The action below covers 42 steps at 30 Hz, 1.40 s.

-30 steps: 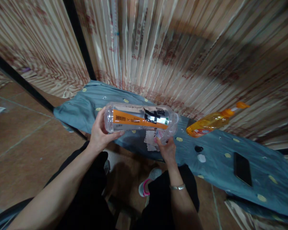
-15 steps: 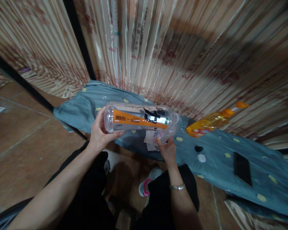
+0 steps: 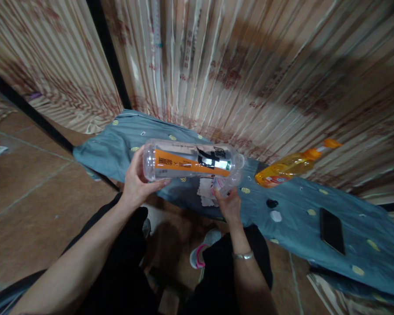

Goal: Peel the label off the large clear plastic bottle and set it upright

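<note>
A large clear plastic bottle with an orange and black label lies nearly level in the air above the cloth. Its base is gripped by my left hand, thumb along the lower side. My right hand is closed around a smaller clear plastic bottle with a pink and white label. This smaller bottle is close under the neck end of the large one; I cannot tell whether their mouths touch. Partly behind my right hand, pale scalloped-edged paper or cloth lies on the blue-green cloth.
The cloth-covered narrow surface runs along a striped curtain. An orange pump bottle lies tilted to the right. Near it are a black cap, a white cap and a phone. Black poles stand at the left.
</note>
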Available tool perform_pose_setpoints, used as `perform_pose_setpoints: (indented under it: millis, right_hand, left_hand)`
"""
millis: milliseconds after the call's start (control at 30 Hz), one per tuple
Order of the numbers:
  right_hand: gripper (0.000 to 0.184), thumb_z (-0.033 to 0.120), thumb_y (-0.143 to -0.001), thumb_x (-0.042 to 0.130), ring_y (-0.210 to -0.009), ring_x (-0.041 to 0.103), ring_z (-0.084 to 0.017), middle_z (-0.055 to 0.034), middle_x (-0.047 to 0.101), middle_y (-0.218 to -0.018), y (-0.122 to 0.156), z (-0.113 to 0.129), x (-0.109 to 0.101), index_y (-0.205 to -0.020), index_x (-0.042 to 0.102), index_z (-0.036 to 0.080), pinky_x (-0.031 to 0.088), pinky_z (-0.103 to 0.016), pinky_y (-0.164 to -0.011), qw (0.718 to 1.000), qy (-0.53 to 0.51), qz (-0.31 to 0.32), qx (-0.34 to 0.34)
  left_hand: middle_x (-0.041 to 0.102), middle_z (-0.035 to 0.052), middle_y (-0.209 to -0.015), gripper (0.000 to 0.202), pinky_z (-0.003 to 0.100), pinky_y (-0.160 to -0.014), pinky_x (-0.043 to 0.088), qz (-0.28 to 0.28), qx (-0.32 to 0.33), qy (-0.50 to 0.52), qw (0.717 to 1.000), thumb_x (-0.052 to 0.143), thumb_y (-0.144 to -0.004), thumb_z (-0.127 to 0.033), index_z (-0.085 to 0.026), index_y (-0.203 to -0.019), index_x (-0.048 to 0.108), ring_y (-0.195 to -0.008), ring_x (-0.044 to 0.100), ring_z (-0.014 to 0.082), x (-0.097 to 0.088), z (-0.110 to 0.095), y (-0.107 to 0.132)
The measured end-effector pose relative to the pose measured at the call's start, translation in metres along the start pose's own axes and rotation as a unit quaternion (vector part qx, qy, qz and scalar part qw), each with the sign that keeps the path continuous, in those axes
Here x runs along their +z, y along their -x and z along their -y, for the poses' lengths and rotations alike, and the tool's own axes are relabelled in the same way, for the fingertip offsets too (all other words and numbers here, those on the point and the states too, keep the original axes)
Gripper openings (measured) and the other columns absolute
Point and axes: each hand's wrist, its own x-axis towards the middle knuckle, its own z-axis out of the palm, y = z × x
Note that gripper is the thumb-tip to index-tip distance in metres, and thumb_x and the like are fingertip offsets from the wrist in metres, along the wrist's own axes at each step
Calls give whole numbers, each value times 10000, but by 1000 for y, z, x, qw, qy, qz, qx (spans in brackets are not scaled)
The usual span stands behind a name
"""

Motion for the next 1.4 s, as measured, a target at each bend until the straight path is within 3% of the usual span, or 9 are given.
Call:
perform_pose_setpoints:
  millis: [533,1400]
  right_hand:
    - [430,496,-757,705,-922,728,-330,-130,740,-924,0,1,0,-1030,578,190,568,-482,-817,1000,-20,-3,6]
    - [415,473,-758,691,-976,723,-329,-151,743,-995,1,2,-1,-1044,571,197,568,-501,-866,1000,-31,2,4]
  left_hand:
    - [625,181,-1362,981,530,-1072,513,-1,5,-13,1000,935,-576,-506,-134,-1377,508,-1270,604,356,0,-3,-1]
    - [645,142,-1346,961,508,-1044,539,2,21,-10,1000,945,-574,-465,-182,-1389,523,-1251,621,327,-2,0,-1]
